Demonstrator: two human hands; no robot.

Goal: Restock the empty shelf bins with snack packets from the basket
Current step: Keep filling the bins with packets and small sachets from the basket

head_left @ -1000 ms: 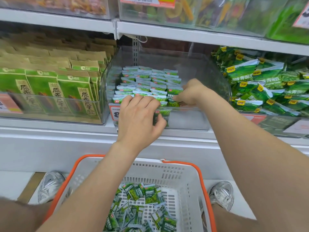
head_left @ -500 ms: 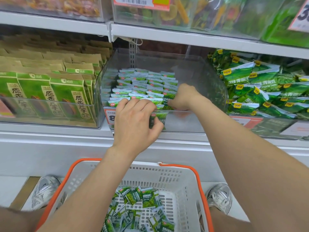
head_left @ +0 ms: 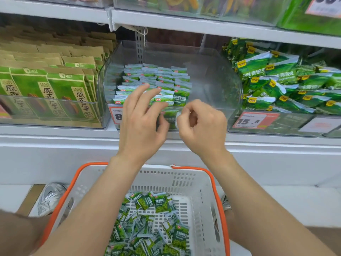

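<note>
A clear plastic shelf bin (head_left: 217,78) holds neat rows of small green snack packets (head_left: 162,78) in its left half; its right half is bare. My left hand (head_left: 142,119) hovers in front of the bin's front wall with fingers spread and nothing in it. My right hand (head_left: 203,126) is just to the right, outside the bin, fingers curled in, and it looks empty. Below, a white basket with an orange rim (head_left: 184,182) holds several loose green packets (head_left: 151,224).
Brown-and-green boxes (head_left: 48,89) fill the bin to the left. Larger green pea bags (head_left: 280,80) fill the bin to the right, above a red price tag (head_left: 254,121). An upper shelf edge (head_left: 184,24) overhangs. Silver shoes (head_left: 51,196) flank the basket.
Both hands have pulled back out of the bin toward me. The left hand let go of the front packets and spread its fingers; the right hand left the row and curled.
</note>
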